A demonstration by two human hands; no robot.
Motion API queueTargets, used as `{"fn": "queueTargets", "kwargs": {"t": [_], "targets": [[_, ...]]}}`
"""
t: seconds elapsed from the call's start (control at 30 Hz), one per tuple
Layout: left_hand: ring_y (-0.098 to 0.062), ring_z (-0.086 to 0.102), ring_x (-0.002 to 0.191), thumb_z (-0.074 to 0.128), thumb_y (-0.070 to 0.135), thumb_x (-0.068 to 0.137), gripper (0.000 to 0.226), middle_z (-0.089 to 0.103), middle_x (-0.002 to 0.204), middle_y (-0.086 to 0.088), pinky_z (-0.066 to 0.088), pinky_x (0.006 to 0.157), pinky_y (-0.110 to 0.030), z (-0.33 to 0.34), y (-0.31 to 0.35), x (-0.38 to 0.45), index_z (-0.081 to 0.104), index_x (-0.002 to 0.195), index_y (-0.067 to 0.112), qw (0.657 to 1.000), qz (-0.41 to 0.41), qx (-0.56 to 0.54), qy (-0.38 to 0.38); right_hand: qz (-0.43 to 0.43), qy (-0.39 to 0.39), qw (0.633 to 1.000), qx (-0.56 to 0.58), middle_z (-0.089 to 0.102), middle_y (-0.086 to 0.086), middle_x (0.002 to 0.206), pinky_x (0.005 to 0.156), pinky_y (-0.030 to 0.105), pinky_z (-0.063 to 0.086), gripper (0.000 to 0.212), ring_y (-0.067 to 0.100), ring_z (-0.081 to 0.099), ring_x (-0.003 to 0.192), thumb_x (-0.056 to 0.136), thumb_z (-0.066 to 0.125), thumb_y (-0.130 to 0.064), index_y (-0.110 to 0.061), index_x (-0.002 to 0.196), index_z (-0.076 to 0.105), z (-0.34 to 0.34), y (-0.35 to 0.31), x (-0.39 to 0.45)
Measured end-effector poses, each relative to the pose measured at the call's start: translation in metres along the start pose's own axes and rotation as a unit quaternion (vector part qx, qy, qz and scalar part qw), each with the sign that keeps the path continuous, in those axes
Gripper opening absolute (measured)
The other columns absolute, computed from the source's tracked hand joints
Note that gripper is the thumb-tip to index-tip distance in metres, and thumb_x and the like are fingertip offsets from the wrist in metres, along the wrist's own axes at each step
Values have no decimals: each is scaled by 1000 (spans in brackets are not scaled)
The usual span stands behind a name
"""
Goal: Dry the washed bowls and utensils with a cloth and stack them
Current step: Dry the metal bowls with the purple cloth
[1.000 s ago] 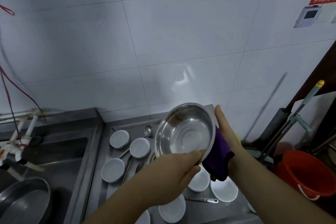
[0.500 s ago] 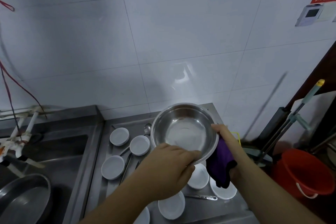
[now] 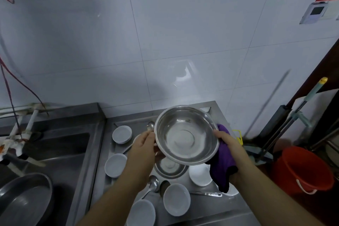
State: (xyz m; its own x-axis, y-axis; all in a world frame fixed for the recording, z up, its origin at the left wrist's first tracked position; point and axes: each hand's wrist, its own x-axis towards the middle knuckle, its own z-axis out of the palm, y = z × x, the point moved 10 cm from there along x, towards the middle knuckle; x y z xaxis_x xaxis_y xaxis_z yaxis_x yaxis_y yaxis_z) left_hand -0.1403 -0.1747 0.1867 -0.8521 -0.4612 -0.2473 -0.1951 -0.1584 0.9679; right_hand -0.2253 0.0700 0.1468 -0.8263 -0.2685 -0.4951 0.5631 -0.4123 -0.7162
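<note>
1. Steel bowl (image 3: 186,135), largest piece in play: held up over the desk (image 3: 218,209), mouth toward the camera, tilted. Judged light, rigid and slick if any water is left on it; the rolled rim is the safe place to take hold, two opposite points as now.
2. Left hand (image 3: 144,147) pinches the bowl's left rim, thumb on the inside edge. Right hand (image 3: 227,143) grasps the right side with the purple cloth (image 3: 222,167) bunched between palm and the bowl's outer wall; the thumb lies over the rim. The cloth is soft and hangs loose below the wrist.
3. Second steel bowl (image 3: 170,168) sits on the desk directly under the held one, partly hidden; probably the start of the stack.
4. White bowls on the desk: six countable — back left (image 3: 122,134), mid left (image 3: 115,165), front centre (image 3: 177,202), front left (image 3: 141,212), one right of the lower steel bowl (image 3: 200,174), one mostly under the cloth (image 3: 232,191). Ceramic by the look, so chip-prone; more may be hidden behind the forearms.
5. Utensils, smallest: three spoons seen — one behind the held bowl (image 3: 150,125), a ladle-like one (image 3: 153,185) near the front, a flat handle (image 3: 205,193) lying rightward. Thin, slippery; best pinched at the handle.
6. Most pieces lie unstacked.
</note>
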Motion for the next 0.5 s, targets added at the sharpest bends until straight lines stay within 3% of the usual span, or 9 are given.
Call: {"fn": "queueTargets", "kwargs": {"t": [0.07,0.23,0.4,0.5], "targets": [[-24,79,90,54,27,109,24,80,100,-4,64,69,-32,-8,-14,5,76,104,32,1000,-22,-21,2,-13,-6,1000,-7,72,16,91,62,40,54,26,30,68,70,93,70,-20,-16,118,74,0,7,0],[-26,79,92,55,27,108,22,80,103,-5,65,72,-35,-23,-29,18,75,107,35,1000,-11,5,-26,-32,40,998,-25,77,26,108,76,58,62,13,42,77,92,94,72,-7,-10,104,79,-12,21,0],[-26,79,94,53,25,108,22,80,104,-8,66,76,-41,-24,-53,27,74,114,29,997,-49,16,-58,-25,93,995,-32,78,24,105,70,56,63,21,38,78,85,90,78,-14,-5,109,77,-29,36,3],[-23,80,92,52,23,108,23,81,102,-6,66,73,-37,-23,-64,37,74,113,27,996,-63,30,-59,-9,117,993,-36,78,25,101,74,72,60,14,38,77,78,89,76,-12,-5,101,78,-43,41,6]]}}
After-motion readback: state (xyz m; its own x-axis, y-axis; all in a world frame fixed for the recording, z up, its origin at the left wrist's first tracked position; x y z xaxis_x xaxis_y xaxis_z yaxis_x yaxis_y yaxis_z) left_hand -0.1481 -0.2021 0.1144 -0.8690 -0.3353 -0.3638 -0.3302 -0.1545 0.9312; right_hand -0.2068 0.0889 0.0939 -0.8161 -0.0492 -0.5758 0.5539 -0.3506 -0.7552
